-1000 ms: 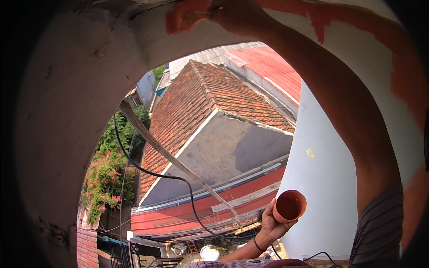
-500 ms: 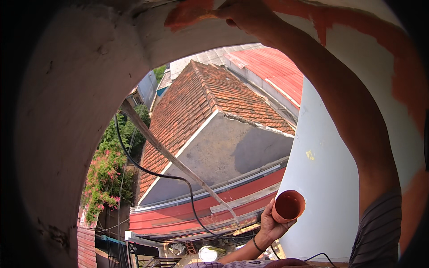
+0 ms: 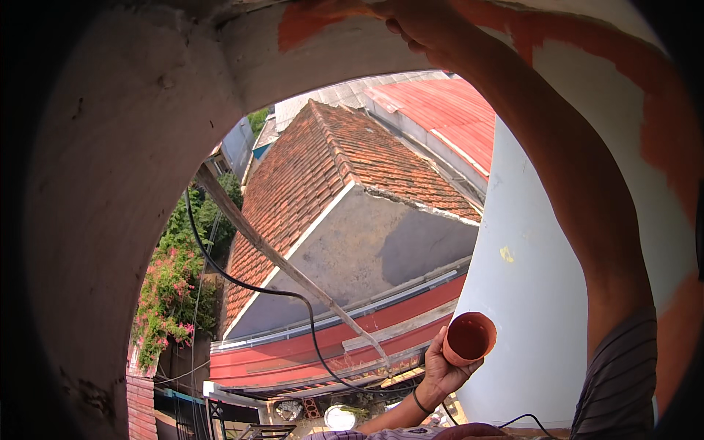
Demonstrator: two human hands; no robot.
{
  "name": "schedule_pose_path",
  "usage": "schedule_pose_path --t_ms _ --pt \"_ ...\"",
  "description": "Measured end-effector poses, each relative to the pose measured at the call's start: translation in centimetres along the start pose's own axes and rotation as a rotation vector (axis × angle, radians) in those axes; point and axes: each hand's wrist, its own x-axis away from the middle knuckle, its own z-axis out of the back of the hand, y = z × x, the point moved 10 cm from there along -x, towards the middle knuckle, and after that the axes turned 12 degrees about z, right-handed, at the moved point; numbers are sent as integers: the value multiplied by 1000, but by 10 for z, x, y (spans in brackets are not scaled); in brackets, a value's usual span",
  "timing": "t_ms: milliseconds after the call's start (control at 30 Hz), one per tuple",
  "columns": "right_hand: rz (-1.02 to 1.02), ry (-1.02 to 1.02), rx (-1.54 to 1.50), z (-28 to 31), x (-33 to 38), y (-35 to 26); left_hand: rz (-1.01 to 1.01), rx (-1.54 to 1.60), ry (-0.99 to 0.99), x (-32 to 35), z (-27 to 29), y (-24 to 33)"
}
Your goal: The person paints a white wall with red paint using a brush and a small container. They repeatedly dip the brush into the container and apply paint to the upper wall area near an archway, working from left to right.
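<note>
My left hand [image 3: 442,375], low and right of the middle, is wrapped round a small terracotta-coloured cup [image 3: 455,354]. Reddish-orange paint coats the cup's inside, and its mouth tilts toward me. My right arm reaches up along the right side to the top edge. There my right hand [image 3: 425,28] is closed on what looks like a paintbrush [image 3: 361,9], mostly cut off or blending with the paint. Next to it a patch of fresh orange-red paint [image 3: 312,26] covers part of the pale beam [image 3: 293,70].
An orange-red band [image 3: 587,40] runs along the upper right wall. A white curved wall [image 3: 521,293] stands right of the cup. A wooden pole [image 3: 271,253] and black cable [image 3: 249,284] cross the opening. Beyond and below lie a tiled roof [image 3: 293,176], red metal sheets [image 3: 293,363] and flowering shrubs [image 3: 165,293].
My right hand has slid a little to the right along the beam, the brush moving with it. My left hand and the cup stay nearly in place.
</note>
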Motion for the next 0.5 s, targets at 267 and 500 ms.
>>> schedule_pose_path --t_ms 267,500 --pt "-111 -47 -75 -26 -6 -2 -10 -14 8 1 -2 -3" --pt "-124 109 -172 -11 -30 20 12 -20 27 -2 0 -7"
